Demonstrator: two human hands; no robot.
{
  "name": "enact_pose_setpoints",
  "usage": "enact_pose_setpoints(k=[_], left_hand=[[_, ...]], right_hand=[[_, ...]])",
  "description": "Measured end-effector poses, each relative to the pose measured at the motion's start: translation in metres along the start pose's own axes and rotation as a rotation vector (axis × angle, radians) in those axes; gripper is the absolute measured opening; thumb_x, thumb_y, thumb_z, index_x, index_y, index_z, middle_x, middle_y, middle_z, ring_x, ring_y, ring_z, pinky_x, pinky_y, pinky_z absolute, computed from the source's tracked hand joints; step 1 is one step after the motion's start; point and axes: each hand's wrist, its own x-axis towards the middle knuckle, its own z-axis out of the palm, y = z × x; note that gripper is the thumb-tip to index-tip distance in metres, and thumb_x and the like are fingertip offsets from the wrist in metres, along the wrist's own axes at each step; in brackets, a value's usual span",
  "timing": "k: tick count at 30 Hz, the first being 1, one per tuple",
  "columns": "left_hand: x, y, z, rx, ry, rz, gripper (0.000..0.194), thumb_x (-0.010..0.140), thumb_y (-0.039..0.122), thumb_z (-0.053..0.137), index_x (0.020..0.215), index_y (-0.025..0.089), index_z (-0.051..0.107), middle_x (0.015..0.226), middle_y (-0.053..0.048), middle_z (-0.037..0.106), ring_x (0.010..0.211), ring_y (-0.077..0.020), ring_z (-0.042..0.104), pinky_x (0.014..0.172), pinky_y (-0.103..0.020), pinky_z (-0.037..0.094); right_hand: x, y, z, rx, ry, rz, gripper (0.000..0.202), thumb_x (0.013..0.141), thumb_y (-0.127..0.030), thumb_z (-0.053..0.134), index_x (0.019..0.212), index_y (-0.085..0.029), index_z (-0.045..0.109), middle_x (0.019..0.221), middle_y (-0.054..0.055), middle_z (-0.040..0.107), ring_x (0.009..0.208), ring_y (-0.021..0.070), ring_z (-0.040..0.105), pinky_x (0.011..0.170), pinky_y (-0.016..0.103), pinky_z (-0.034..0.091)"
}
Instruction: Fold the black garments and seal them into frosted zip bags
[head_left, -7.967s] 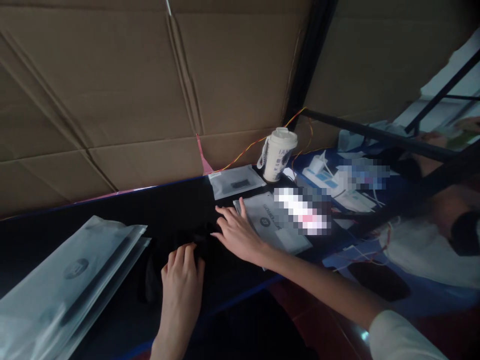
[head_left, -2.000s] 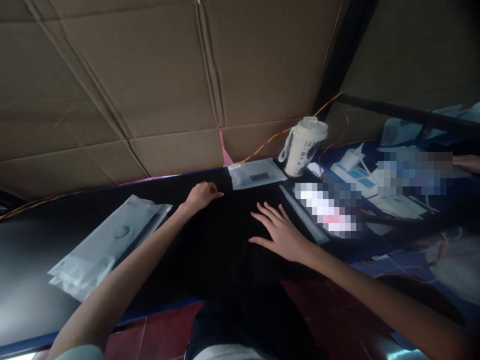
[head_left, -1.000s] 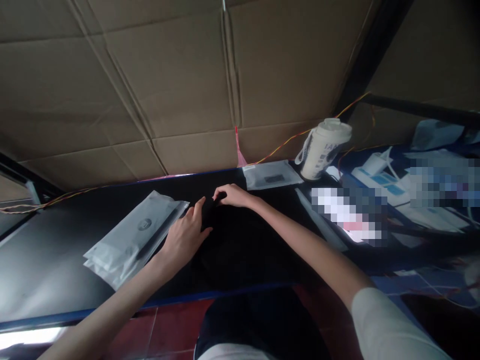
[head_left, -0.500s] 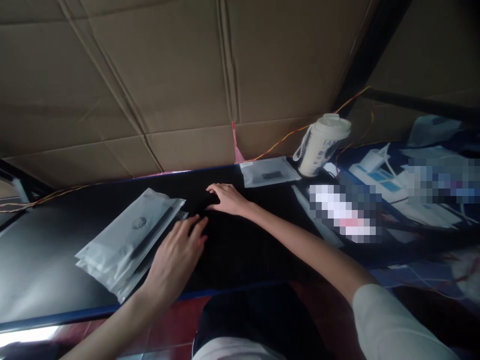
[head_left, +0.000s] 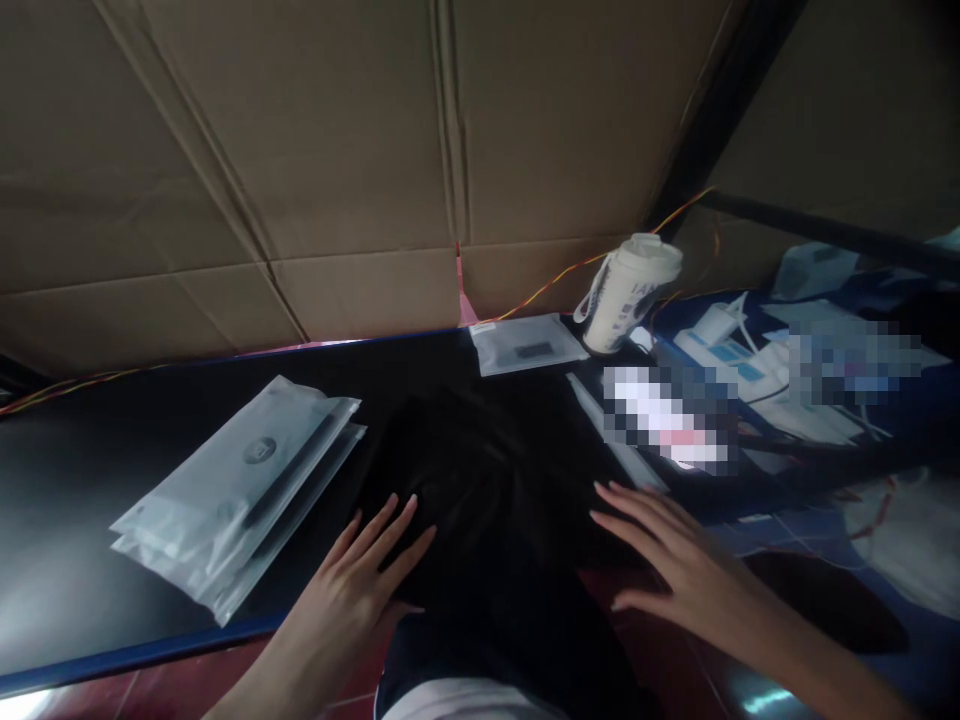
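A crumpled black cloth (head_left: 480,450), perhaps a garment, lies dark on dark at the middle of the table. My left hand (head_left: 371,560) rests at its near left side, fingers spread, gripping nothing that I can see. On the cloth's right side is my right hand (head_left: 664,550), with its fingers stretched apart and slightly blurred. Whether either hand presses on the cloth is hard to tell. Left of my left hand lies a small stack of frosted zip bags (head_left: 199,500), the top one with a round dark logo.
Another frosted bag (head_left: 529,345) lies flat at the back, beside a white lidded cup (head_left: 634,290) with a strap. A pixelated bright object (head_left: 667,420) sits to the right. Farther right are a power strip (head_left: 731,355) and cables. Cardboard (head_left: 360,150) walls the back.
My right hand has moved from the back middle toward me and to the right. My left hand has come slightly nearer, its fingers spread wider. The cloth's folds now show between them.
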Motion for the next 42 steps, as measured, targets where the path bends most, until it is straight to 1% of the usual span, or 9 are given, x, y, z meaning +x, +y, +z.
enact_pose_setpoints(k=[4, 7, 11, 15, 18, 23, 31, 35, 42], left_hand=[[-0.009, -0.001, -0.009, -0.067, 0.02, 0.051, 0.055, 0.091, 0.027, 0.054, 0.143, 0.031, 0.038, 0.14, -0.007, 0.052, 0.126, -0.0286, 0.052, 0.103, -0.053, 0.043], [-0.002, -0.007, -0.025, -0.215, 0.112, 0.0, 0.038, 0.094, 0.025, 0.046, 0.131, 0.027, 0.054, 0.121, -0.004, 0.068, 0.111, -0.0227, 0.064, 0.096, -0.039, 0.05], [0.039, -0.029, -0.041, -0.362, 0.307, -0.368, 0.033, 0.094, 0.041, 0.044, 0.107, 0.022, 0.067, 0.095, -0.003, 0.074, 0.081, -0.0193, 0.071, 0.074, -0.026, 0.053], [0.083, -0.053, -0.037, -0.407, 0.377, -0.693, 0.043, 0.09, 0.054, 0.044, 0.099, 0.02, 0.068, 0.085, -0.001, 0.072, 0.075, -0.0214, 0.069, 0.067, -0.026, 0.05], [0.091, -0.061, -0.026, -0.413, 0.254, -0.692, 0.044, 0.09, 0.056, 0.04, 0.099, 0.02, 0.065, 0.086, -0.003, 0.071, 0.079, -0.023, 0.068, 0.068, -0.028, 0.047], [0.082, -0.059, -0.011, -0.209, 0.105, -0.667, 0.037, 0.096, 0.047, 0.032, 0.103, 0.019, 0.055, 0.077, -0.005, 0.068, 0.073, -0.025, 0.068, 0.057, -0.028, 0.04], [0.091, -0.058, -0.03, 0.012, 0.099, -0.711, 0.036, 0.099, 0.041, 0.023, 0.102, 0.019, 0.051, 0.063, -0.004, 0.062, 0.056, -0.024, 0.064, 0.045, -0.025, 0.026], [0.113, -0.061, -0.049, 0.16, -0.044, -0.784, 0.043, 0.098, 0.048, 0.024, 0.102, 0.019, 0.056, 0.064, -0.008, 0.065, 0.062, -0.0299, 0.067, 0.047, -0.025, 0.032], [0.12, -0.078, -0.043, 0.224, -0.112, -0.749, 0.052, 0.095, 0.055, 0.024, 0.096, 0.016, 0.059, 0.068, -0.013, 0.066, 0.068, -0.0335, 0.067, 0.05, -0.028, 0.037]], right_hand=[[-0.037, -0.005, 0.013, 0.035, 0.019, 0.048, 0.059, 0.087, -0.008, 0.043, 0.143, -0.027, 0.039, 0.145, 0.002, 0.047, 0.133, 0.0205, 0.043, 0.108, 0.041, 0.04], [-0.037, -0.005, -0.004, 0.267, 0.105, 0.233, 0.047, 0.089, -0.011, 0.042, 0.133, -0.027, 0.051, 0.13, 0.003, 0.061, 0.122, 0.0182, 0.055, 0.1, 0.033, 0.048], [0.015, 0.016, -0.042, 0.474, 0.318, 0.584, 0.027, 0.088, -0.038, 0.056, 0.108, -0.022, 0.062, 0.094, 0.005, 0.073, 0.082, 0.0201, 0.07, 0.072, 0.03, 0.057], [0.095, 0.052, -0.037, 0.455, 0.502, 0.676, 0.035, 0.092, -0.043, 0.048, 0.115, -0.018, 0.056, 0.103, 0.01, 0.07, 0.09, 0.0221, 0.067, 0.075, 0.033, 0.053], [0.128, 0.067, -0.003, 0.258, 0.311, 0.749, 0.031, 0.095, -0.037, 0.04, 0.112, -0.015, 0.055, 0.097, 0.012, 0.071, 0.084, 0.0233, 0.068, 0.068, 0.031, 0.051], [0.126, 0.06, 0.035, 0.109, 0.26, 0.712, 0.032, 0.097, -0.034, 0.037, 0.113, -0.014, 0.055, 0.086, 0.014, 0.071, 0.077, 0.0276, 0.068, 0.062, 0.031, 0.044], [0.129, 0.065, 0.032, -0.086, 0.156, 0.684, 0.033, 0.1, -0.026, 0.027, 0.117, -0.009, 0.051, 0.083, 0.017, 0.071, 0.073, 0.0262, 0.068, 0.054, 0.028, 0.04], [0.132, 0.065, 0.032, -0.125, 0.1, 0.694, 0.033, 0.099, -0.018, 0.025, 0.117, -0.007, 0.05, 0.087, 0.018, 0.071, 0.074, 0.0249, 0.069, 0.056, 0.028, 0.043], [0.136, 0.06, 0.027, -0.183, -0.013, 0.717, 0.031, 0.097, -0.01, 0.025, 0.117, -0.004, 0.049, 0.083, 0.018, 0.07, 0.074, 0.0253, 0.069, 0.059, 0.03, 0.048]])
